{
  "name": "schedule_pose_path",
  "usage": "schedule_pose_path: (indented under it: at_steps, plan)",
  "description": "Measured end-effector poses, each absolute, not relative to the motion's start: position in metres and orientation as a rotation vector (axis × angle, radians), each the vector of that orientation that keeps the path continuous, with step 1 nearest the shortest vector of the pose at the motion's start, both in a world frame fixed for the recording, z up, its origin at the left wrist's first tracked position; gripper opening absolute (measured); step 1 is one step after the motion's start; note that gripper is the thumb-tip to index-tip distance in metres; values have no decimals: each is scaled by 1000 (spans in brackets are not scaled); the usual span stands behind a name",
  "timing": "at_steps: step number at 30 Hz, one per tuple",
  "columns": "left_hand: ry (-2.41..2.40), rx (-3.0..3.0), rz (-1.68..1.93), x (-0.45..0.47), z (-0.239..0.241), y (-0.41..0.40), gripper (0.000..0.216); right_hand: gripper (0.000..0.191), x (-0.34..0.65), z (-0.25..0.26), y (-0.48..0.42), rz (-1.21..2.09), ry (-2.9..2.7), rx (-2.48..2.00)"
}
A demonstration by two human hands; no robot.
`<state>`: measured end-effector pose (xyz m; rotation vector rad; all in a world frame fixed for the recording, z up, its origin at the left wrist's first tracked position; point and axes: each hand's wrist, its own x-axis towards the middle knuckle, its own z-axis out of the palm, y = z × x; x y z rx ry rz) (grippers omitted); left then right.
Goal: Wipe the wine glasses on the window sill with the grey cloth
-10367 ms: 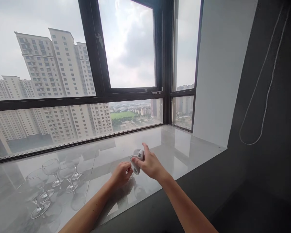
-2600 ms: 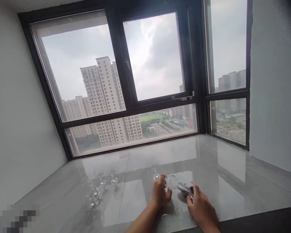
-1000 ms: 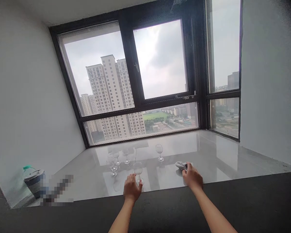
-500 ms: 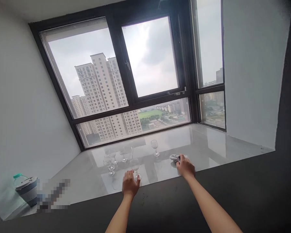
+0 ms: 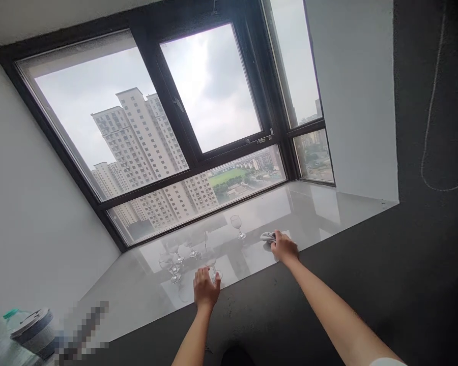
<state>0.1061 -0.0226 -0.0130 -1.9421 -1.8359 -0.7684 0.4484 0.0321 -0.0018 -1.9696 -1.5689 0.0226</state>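
My left hand (image 5: pixel 206 287) is at the sill's front edge, its fingers and thumb around the lower part of a clear wine glass (image 5: pixel 210 257); my hand partly hides the foot. A thin upright line, like a stick or straw, shows beside that glass's rim. My right hand (image 5: pixel 285 247) is closed on a folded grey cloth (image 5: pixel 267 237), resting on the glossy sill (image 5: pixel 252 259). Between and beyond my hands, another wine glass (image 5: pixel 236 222) stands upright by itself. Several more wine glasses (image 5: pixel 167 261) stand grouped to the left, overlapping and hard to separate.
A dark-framed window (image 5: pixel 198 165) rises behind the sill, with tower blocks outside. At the far left stand a lidded striped cup (image 5: pixel 36 330) and a green-capped clear container (image 5: pixel 12 315), beside a blurred-out patch. A beaded cord (image 5: pixel 423 152) hangs at right.
The view has tilted and shifted, bringing the hanging cord into sight at right. Both hands keep nearly the same places relative to the glass and the cloth.
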Motion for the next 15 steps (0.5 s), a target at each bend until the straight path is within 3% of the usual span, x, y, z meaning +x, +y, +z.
schedule_pose_path:
  at_steps: [15]
  plan:
    - [-1904,-1941,-627,107,-7,-24,38,40,451,-5,36,25,-1584,-1951]
